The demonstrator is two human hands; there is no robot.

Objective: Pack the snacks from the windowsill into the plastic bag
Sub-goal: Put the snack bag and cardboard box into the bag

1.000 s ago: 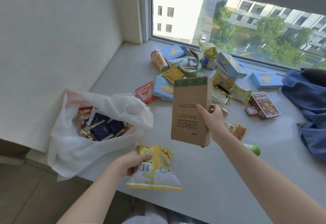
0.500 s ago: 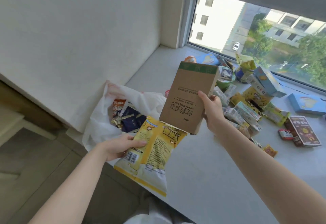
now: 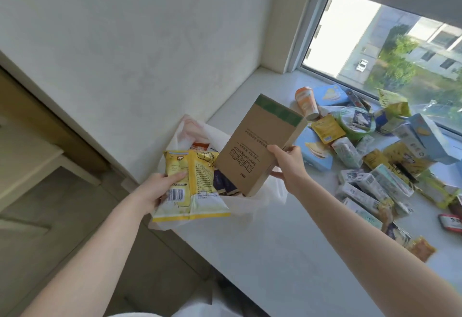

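Head view: two snacks held over the bag

Head camera shows the right hand [image 3: 287, 164] grasping a brown cardboard box [image 3: 257, 144] with a green band; its upside-down print reads "smart safety snack". The fingers wrap the box's lower right edge. The left hand [image 3: 160, 186] clenches a yellow popcorn bag [image 3: 192, 181], thumb on the back beside the barcode. Both are above the open white plastic bag [image 3: 250, 203] at the windowsill's [image 3: 287, 229] left end. Other snacks [image 3: 370, 166] lie near the window.
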